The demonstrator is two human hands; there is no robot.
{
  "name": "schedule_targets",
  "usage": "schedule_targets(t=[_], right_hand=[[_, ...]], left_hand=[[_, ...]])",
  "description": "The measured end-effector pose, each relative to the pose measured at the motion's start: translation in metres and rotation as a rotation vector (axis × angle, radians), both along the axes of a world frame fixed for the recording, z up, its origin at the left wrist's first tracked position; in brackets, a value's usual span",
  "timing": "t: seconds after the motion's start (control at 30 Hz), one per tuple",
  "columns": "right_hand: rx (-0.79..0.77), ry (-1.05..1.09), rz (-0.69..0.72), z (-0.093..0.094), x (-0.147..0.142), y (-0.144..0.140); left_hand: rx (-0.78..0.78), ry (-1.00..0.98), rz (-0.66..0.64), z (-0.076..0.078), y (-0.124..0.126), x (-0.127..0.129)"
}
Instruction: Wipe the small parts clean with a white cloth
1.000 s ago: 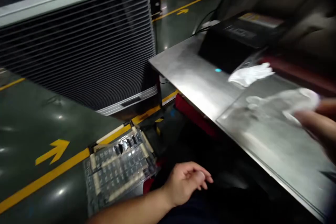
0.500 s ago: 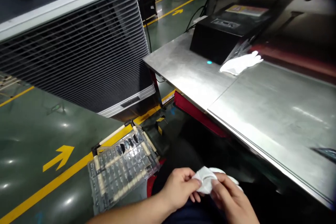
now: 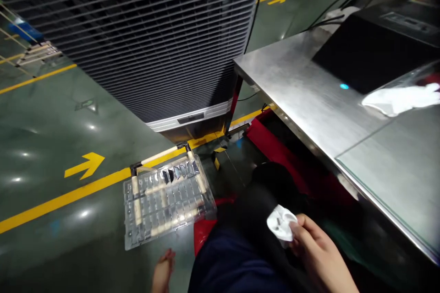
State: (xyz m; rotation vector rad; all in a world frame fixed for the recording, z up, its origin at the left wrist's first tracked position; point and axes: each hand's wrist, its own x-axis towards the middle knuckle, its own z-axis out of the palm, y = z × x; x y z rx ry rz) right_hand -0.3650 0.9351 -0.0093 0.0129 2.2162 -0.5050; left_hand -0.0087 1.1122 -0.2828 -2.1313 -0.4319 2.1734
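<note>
A crumpled white cloth [image 3: 282,224] is pinched between the thumb and fingers of my right hand [image 3: 314,247], above my dark-clothed lap. My left hand [image 3: 164,265] is down at the bottom left, apart from the cloth. It looks empty, with its fingers loosely stretched, and its lower part is cut off by the frame. Just above it lies a clear plastic tray [image 3: 168,201] with rows of pockets, resting on a stand of cream tubes [image 3: 160,154]. Several small dark, shiny pieces [image 3: 177,172] sit in the tray's upper pockets.
A metal table [image 3: 292,78] runs along the right, its edge near my right arm. On it are a black box [image 3: 371,50] and a white glove [image 3: 398,100]. A large slatted unit [image 3: 165,41] stands ahead. Something red [image 3: 204,233] lies beside my leg.
My left hand has let go of the white cloth and moved left and down toward the tray. The cloth stays in my right hand. The view has turned left and downward.
</note>
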Motion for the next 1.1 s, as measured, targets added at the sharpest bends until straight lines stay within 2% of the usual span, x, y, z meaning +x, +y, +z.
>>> schedule_targets(t=[0.07, 0.2, 0.3, 0.47, 0.6, 0.7, 0.97, 1.03, 1.1], right_hand=[[0.026, -0.018, 0.073, -0.005, 0.011, -0.011], [0.052, -0.039, 0.135, -0.006, 0.033, -0.026], [0.055, -0.03, 0.088, -0.005, 0.039, -0.025], [0.073, -0.007, 0.041, 0.0, 0.039, -0.013], [0.083, -0.012, 0.022, 0.003, 0.038, -0.002], [0.085, -0.031, 0.033, 0.001, 0.034, 0.005], [0.058, -0.002, 0.074, -0.005, 0.044, -0.01], [0.047, 0.004, 0.09, -0.005, 0.047, -0.015], [0.033, 0.012, 0.094, -0.006, 0.048, -0.016]], left_hand=[[0.071, -0.067, 0.14, -0.023, 0.013, -0.012], [0.093, -0.144, 0.417, -0.063, 0.016, -0.05], [0.114, -0.217, 0.553, -0.078, 0.017, -0.063], [0.107, -0.26, 0.692, -0.09, 0.028, -0.063], [0.099, -0.3, 0.733, -0.095, 0.032, -0.063], [0.078, -0.317, 0.746, -0.1, 0.026, -0.066], [0.007, -0.291, 0.682, -0.131, -0.022, -0.068], [-0.007, -0.264, 0.624, -0.129, -0.035, -0.065], [-0.017, -0.227, 0.541, -0.118, -0.049, -0.063]])
